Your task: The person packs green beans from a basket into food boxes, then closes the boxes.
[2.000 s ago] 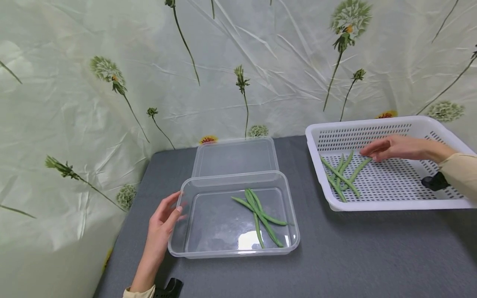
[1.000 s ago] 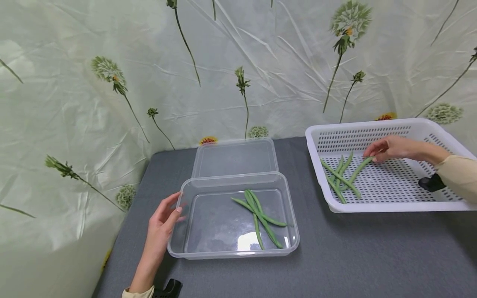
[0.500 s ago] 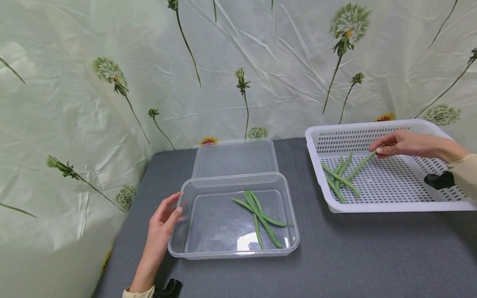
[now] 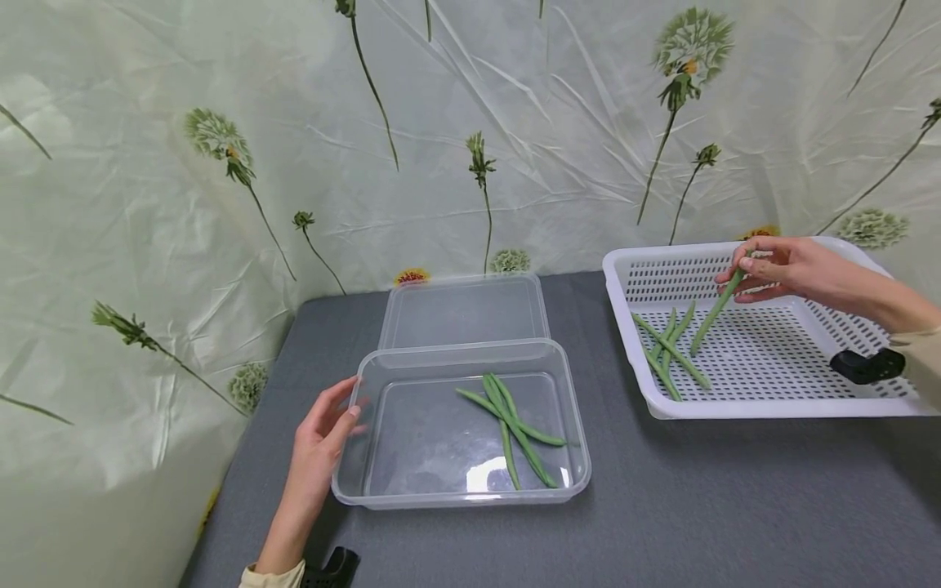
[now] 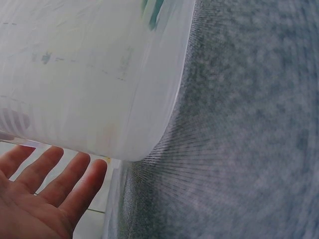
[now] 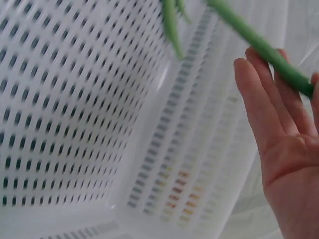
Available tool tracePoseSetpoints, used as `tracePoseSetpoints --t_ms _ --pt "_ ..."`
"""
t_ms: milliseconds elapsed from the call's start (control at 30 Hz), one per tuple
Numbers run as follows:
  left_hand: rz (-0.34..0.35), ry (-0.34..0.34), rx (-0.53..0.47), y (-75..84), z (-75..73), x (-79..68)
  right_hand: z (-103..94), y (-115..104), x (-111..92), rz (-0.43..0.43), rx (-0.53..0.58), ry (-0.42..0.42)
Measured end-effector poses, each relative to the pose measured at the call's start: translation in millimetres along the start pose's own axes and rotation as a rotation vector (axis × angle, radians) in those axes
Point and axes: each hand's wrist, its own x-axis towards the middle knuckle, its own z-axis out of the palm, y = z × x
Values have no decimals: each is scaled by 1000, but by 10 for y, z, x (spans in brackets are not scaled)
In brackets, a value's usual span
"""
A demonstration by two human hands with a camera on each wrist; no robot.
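In the head view, my right hand (image 4: 779, 265) pinches the upper end of a green bean (image 4: 716, 314), which slants down over the white perforated basket (image 4: 809, 404). The right wrist view has the same green bean (image 6: 259, 50) running across the fingers, its end at the thumb. Several other green beans (image 4: 672, 351) lie at the basket's left end. At the left side of a clear plastic container (image 4: 419, 502), my left hand (image 4: 323, 429) rests its fingertips by the rim. Its fingers (image 5: 82, 191) look straight in the left wrist view. Several green beans (image 4: 522, 433) lie crossed inside the container.
Behind the container lies a clear flat lid (image 4: 466, 310). A grey cloth (image 4: 662, 506) covers the table. Light sheeting printed with flowers (image 4: 566, 139) hangs behind and to the left. The basket stands at the back right, against the sheeting.
My right hand has taken a green bean from the basket's pile by its end, raised it and tilted it more upright. The left hand and the container have stayed put.
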Motion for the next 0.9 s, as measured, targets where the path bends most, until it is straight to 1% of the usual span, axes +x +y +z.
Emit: tracePoseSetpoints --t_ms 100,233,367,433,500,600,700,767,900 --pt "6 -5 -2 -3 -3 -2 32 -78 -20 -58 77 -8" --pt "11 -6 -1 -5 -6 -8 71 -160 -36 -131 127 0" --pt "15 -6 -1 -6 -6 -10 127 -228 -25 -157 167 36" --pt "16 -6 -1 -6 -5 -9 155 -268 -16 -161 209 46" --pt "16 -6 0 -6 -6 -7 181 -314 -6 -166 278 51" --pt "12 -6 1 -6 -6 -7 231 -402 1 -183 425 43" --pt "6 -8 0 -4 -5 -8 306 -510 -11 -216 533 45" --pt "2 -7 3 1 -5 -8 375 -586 -25 -247 545 75" --pt "-6 -2 7 11 -3 -5 544 -728 -55 -298 572 176"
